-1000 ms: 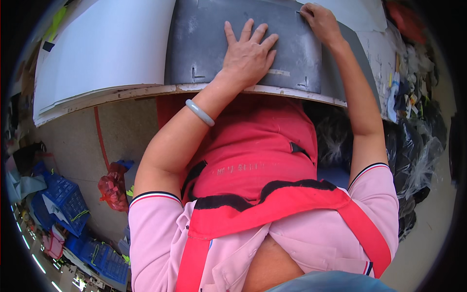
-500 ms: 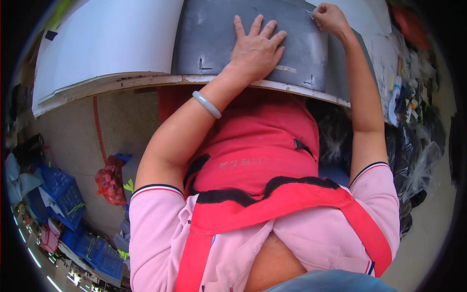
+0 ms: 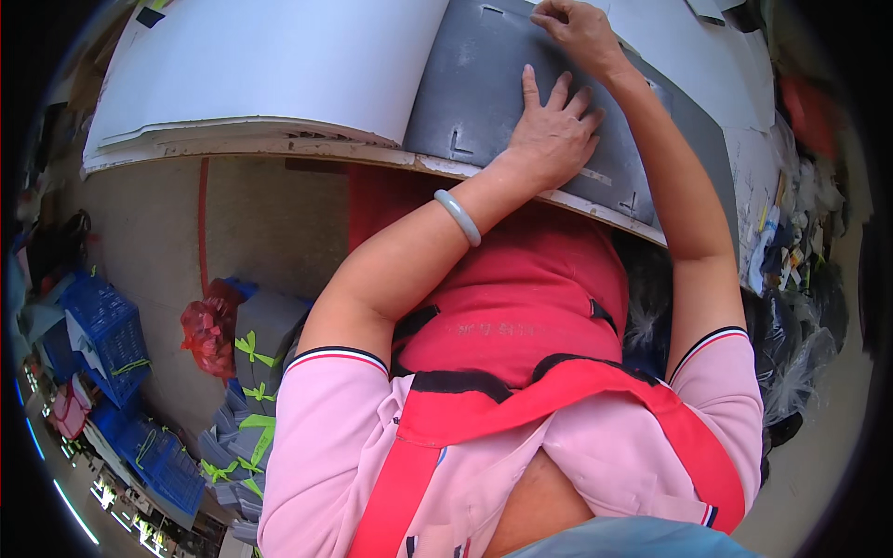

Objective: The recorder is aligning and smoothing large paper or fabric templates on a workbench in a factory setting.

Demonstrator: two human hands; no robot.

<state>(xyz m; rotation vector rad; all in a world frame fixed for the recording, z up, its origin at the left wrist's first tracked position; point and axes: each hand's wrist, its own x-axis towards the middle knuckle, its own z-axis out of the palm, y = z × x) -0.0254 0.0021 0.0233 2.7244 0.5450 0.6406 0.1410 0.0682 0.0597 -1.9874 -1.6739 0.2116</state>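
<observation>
A dark grey template sheet (image 3: 474,84) with small L-shaped corner slots lies on the worktable (image 3: 428,164). My left hand (image 3: 553,139) rests flat on it with the fingers spread, near its front edge. My right hand (image 3: 579,35) is bent over the sheet's far part, thumb and fingertips pinched together. Whatever sits in that pinch, if anything, is too small to make out. Another dark grey sheet (image 3: 693,121) shows beneath my right forearm.
Large white sheets (image 3: 270,65) are stacked on the table's left, and more white sheet (image 3: 721,74) lies at right. Blue baskets (image 3: 104,325), a red plastic bag (image 3: 212,330) and grey bundles with green ties (image 3: 251,418) stand at lower left. Plastic bags (image 3: 800,353) crowd the right.
My view has shifted, so the table appears turned. My right hand has gone from the sheet's far right corner leftward along its far side, still pinched. My left hand remains flat on the sheet.
</observation>
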